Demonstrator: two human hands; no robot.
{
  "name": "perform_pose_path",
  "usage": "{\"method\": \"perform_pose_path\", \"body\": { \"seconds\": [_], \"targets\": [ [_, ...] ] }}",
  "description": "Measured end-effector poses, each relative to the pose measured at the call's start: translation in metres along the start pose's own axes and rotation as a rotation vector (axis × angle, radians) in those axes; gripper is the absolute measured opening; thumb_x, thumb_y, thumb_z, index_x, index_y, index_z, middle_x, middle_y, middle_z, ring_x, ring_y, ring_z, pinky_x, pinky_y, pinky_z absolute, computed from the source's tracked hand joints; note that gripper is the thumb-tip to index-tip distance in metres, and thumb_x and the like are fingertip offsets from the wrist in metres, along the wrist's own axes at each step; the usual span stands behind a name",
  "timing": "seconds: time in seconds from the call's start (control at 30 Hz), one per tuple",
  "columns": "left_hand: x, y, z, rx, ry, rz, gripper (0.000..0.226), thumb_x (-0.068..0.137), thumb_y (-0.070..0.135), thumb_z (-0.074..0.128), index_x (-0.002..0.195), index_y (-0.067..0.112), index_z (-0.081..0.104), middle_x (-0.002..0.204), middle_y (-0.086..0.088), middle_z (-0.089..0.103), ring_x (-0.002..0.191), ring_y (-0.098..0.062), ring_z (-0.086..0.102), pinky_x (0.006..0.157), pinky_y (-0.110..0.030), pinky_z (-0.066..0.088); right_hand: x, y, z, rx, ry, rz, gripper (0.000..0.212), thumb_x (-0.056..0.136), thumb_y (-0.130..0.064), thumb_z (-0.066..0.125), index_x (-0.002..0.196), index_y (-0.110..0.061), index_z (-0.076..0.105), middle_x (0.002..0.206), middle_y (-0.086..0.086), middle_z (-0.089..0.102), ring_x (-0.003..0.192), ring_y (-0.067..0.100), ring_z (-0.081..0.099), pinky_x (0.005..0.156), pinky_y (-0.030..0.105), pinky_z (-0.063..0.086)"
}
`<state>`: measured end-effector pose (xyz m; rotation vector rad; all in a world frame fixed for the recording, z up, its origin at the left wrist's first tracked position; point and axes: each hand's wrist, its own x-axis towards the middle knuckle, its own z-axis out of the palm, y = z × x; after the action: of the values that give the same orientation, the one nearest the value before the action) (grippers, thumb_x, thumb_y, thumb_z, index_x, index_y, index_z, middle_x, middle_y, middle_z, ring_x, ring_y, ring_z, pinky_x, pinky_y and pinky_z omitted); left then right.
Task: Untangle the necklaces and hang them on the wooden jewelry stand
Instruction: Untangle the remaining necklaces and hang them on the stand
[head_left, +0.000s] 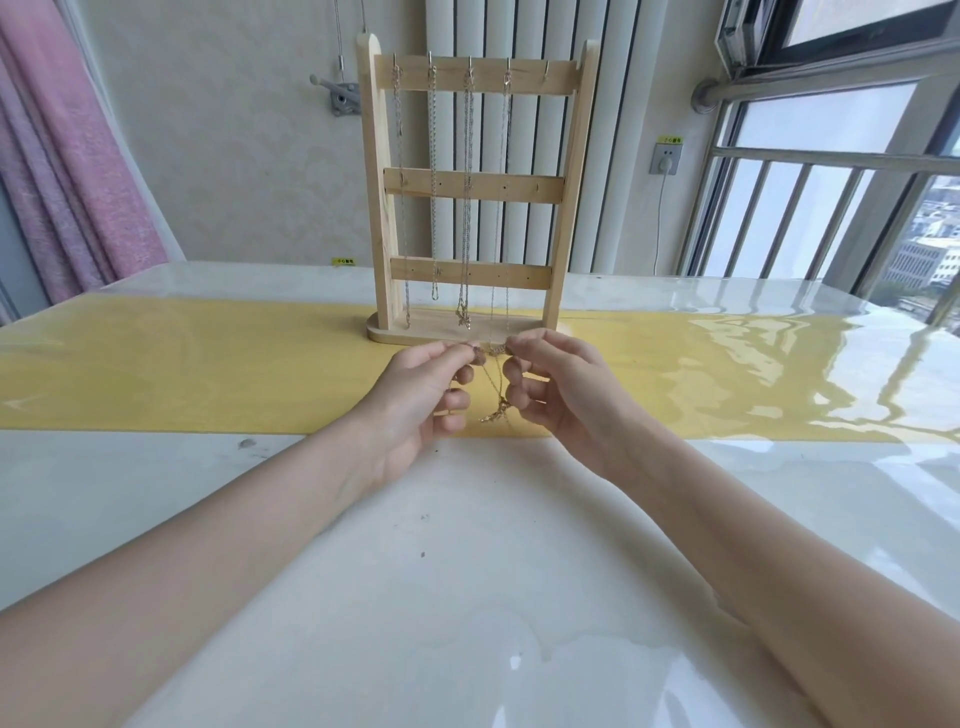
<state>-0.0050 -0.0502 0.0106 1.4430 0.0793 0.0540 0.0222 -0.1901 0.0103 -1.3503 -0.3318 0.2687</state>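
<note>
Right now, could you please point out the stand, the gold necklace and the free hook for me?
stand (375, 208), head view, on its left upright.
gold necklace (497, 413), head view, on its pendant hanging between the hands.
free hook (546, 70), head view, on the top bar's rightmost hook.

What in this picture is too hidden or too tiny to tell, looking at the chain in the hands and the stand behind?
Head view only:
- Gold necklace: whether it is still knotted; links too fine.
- Its ends: covered by the pinching fingertips of the left hand and right hand.
- Stand, far-right top hook: too small to tell whether anything hangs there.
- Hanging chains: clasps too small.
</note>
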Motion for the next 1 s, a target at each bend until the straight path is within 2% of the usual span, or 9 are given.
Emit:
{"method": "perform_pose_path", "body": {
  "seconds": [0.17,0.37,0.47,0.57,0.67,0.77,0.87,1.0],
  "targets": [
    [-0.004,0.0,0.0,0.091,-0.042,-0.04,0.029,0.095,0.034,0.05,0.077,0.013,0.058,0.068,0.002,0.048,0.044,-0.007,0.035,0.034,-0.015,0.02,0.001,-0.009,-0.005,0.16,0.019,-0.027,0.012,0.094,-0.012,0.053,0.082,-0.014,0.053,0.057,-0.003,0.048,0.048,0.009,0.047,0.043,0.015,0.034],
    [-0.003,0.002,-0.003,0.149,0.004,-0.054,0.038,0.096,0.042,0.045,0.078,0.012,0.061,0.069,-0.001,0.057,0.039,-0.009,0.043,0.033,-0.014,0.021,0.003,-0.004,-0.009,-0.051,0.053,-0.024,0.013,0.092,-0.011,0.057,0.081,-0.013,0.051,0.053,-0.005,0.045,0.044,0.009,0.03,0.041,0.017,0.024],
    [-0.003,0.003,-0.005,0.187,0.023,-0.05,0.041,0.096,0.045,0.044,0.08,0.012,0.062,0.069,-0.002,0.064,0.036,-0.009,0.04,0.034,-0.015,0.022,0.002,-0.004,-0.006,-0.103,0.051,-0.027,0.017,0.091,-0.012,0.059,0.077,-0.014,0.051,0.05,-0.005,0.044,0.042,0.009,0.027,0.041,0.018,0.02],
    [-0.004,0.004,-0.005,0.248,0.007,-0.042,0.043,0.097,0.045,0.04,0.082,0.011,0.062,0.066,-0.003,0.068,0.034,-0.009,0.029,0.037,-0.015,0.025,0.0,-0.005,-0.005,-0.241,0.067,-0.064,0.021,0.091,-0.011,0.059,0.073,-0.015,0.05,0.046,-0.006,0.043,0.039,0.009,0.027,0.039,0.017,0.019],
    [-0.004,0.003,-0.005,0.309,-0.015,-0.039,0.045,0.098,0.045,0.037,0.083,0.011,0.061,0.063,-0.004,0.069,0.034,-0.01,0.028,0.044,-0.021,0.024,-0.001,-0.005,-0.004,-0.326,0.079,-0.097,0.024,0.093,-0.011,0.058,0.07,-0.015,0.05,0.044,-0.006,0.044,0.036,0.009,0.028,0.037,0.015,0.022],
    [-0.003,0.003,-0.006,0.342,-0.011,-0.017,0.044,0.1,0.042,0.035,0.085,0.009,0.06,0.065,-0.006,0.07,0.033,-0.011,0.03,0.039,-0.019,0.022,-0.001,-0.006,-0.003,-0.325,0.078,-0.103,0.024,0.094,-0.011,0.057,0.071,-0.014,0.048,0.043,-0.007,0.044,0.035,0.008,0.028,0.037,0.014,0.022],
    [-0.002,0.002,-0.007,0.358,0.035,0.011,0.043,0.101,0.038,0.035,0.083,0.008,0.06,0.065,-0.008,0.07,0.032,-0.01,0.031,0.034,-0.015,0.023,-0.001,-0.006,-0.002,-0.326,0.067,-0.105,0.024,0.094,-0.01,0.056,0.072,-0.013,0.048,0.043,-0.007,0.043,0.035,0.007,0.027,0.037,0.014,0.022],
    [0.003,0.0,-0.012,0.407,0.136,0.043,0.038,0.1,0.033,0.039,0.076,0.012,0.061,0.063,0.001,0.065,0.032,-0.007,0.035,0.038,-0.016,0.027,-0.001,-0.006,-0.003,-0.336,0.074,-0.092,0.024,0.094,-0.011,0.057,0.072,-0.014,0.047,0.043,-0.009,0.043,0.036,0.006,0.026,0.037,0.014,0.021]
  ]
}}
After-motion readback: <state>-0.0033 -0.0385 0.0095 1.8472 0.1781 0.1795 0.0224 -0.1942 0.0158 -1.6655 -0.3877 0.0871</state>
